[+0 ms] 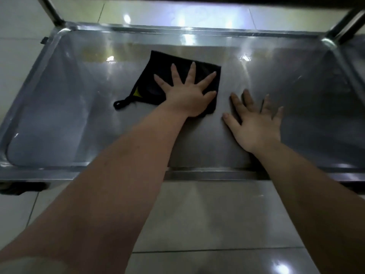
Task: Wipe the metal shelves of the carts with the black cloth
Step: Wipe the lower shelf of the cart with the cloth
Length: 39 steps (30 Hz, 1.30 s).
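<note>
Wiping is seeming unfinished: splayed left hand (187,93) pressing square black cloth (158,74) onto steel cart shelf (300,99), right hand (254,125) flat alongside.

No legible txt — black cloth (158,64) tag blurred.

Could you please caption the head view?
Left hand presses black square cloth flat on shiny metal cart shelf; right hand rests alongside.

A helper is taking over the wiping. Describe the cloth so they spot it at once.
Start at the cart's metal shelf, a shallow steel tray. Near its middle, under the left hand pressed flat, lies the cloth. It is the only black thing on it, with a loop at one corner.
</note>
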Motion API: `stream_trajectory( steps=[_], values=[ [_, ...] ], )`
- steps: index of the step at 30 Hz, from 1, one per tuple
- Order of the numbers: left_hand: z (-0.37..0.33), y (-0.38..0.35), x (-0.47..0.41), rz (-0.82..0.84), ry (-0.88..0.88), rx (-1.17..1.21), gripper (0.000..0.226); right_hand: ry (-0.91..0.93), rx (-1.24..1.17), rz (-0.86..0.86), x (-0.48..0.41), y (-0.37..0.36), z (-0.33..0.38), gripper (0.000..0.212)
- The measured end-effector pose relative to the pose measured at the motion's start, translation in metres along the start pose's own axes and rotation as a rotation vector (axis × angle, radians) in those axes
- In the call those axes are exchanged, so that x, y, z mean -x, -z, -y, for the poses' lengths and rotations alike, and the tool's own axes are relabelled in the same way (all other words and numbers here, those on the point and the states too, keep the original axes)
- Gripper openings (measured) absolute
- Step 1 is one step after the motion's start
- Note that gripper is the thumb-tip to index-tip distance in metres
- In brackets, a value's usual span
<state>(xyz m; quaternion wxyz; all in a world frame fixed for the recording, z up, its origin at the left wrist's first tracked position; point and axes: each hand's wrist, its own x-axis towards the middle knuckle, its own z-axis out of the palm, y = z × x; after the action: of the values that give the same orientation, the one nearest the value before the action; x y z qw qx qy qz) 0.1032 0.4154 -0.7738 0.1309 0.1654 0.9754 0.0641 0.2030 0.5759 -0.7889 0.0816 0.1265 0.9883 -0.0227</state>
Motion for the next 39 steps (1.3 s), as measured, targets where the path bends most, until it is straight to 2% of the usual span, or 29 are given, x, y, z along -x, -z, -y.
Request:
stream_trajectory(
  steps=[3,6,12,16,18,22,32,35,39],
  values=[
    [-0.008,0.009,-0.026,0.031,0.034,-0.013,0.059,0.008,-0.002,0.011,-0.001,0.002,-0.002,0.066],
    [-0.006,0.005,-0.015,0.010,0.018,-0.010,0.059,0.013,-0.015,0.030,-0.003,0.003,-0.005,0.061],
    [-0.006,-0.017,0.080,0.050,-0.069,-0.064,0.058,0.050,-0.083,0.035,-0.005,0.008,-0.012,0.052],
    [-0.018,-0.036,0.148,0.059,-0.120,-0.117,0.061,0.118,-0.051,-0.058,-0.010,0.012,-0.027,0.057],
    [-0.026,-0.040,0.154,0.064,-0.115,-0.128,0.060,0.085,-0.023,-0.059,-0.013,0.013,-0.044,0.063],
    [-0.044,-0.037,0.122,0.018,-0.106,-0.109,0.058,0.010,0.005,0.010,-0.010,0.007,-0.065,0.069],
    [-0.096,-0.006,-0.033,-0.003,-0.065,-0.043,0.057,0.046,-0.109,-0.074,-0.001,0.003,-0.068,0.060],
    [-0.101,0.000,-0.048,0.030,-0.035,-0.057,0.057,0.043,-0.109,-0.067,-0.003,0.004,-0.065,0.055],
    [-0.097,-0.006,-0.034,-0.019,-0.079,-0.043,0.055,0.016,-0.197,-0.119,-0.006,0.004,-0.070,0.048]
  ],
)
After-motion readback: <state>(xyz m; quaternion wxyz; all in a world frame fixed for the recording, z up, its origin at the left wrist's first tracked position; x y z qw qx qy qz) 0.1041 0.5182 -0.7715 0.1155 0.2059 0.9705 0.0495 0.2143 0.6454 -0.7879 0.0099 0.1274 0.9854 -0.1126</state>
